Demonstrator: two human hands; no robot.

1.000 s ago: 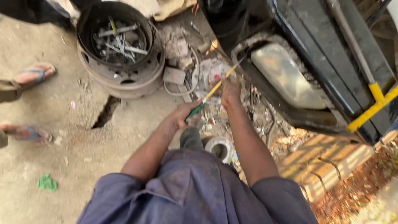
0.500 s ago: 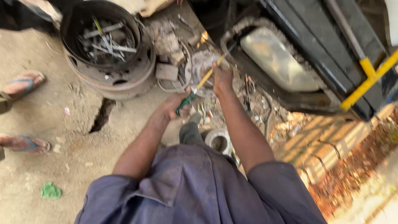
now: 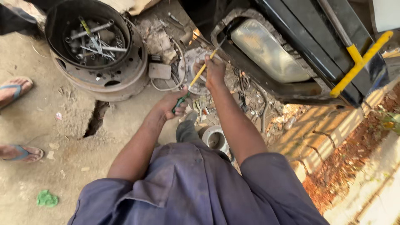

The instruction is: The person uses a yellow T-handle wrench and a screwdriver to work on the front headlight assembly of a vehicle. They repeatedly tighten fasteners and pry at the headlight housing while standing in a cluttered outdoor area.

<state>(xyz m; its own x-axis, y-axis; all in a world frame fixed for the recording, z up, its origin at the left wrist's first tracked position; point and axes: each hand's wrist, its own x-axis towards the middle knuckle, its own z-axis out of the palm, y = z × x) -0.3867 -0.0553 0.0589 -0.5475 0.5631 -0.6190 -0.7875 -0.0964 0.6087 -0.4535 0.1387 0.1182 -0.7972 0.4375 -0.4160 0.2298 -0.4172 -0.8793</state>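
a person crouched on cracked concrete works a long screwdriver toward a round metal plate at 12 o'clock. the left hand is clamped on its green handle, the right hand closed round the yellow shaft, steadying the tip. a rusty wheel rim full of spanners sits at 10 o'clock.

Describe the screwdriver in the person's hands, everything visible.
The screwdriver is long, with a yellow middle section, a dark green grip at its near end and a thin dark shaft. It lies slanted, tip up toward the vehicle's headlight surround. The left hand holds the green end; the right hand grips further up. The tip itself is too small to make out.
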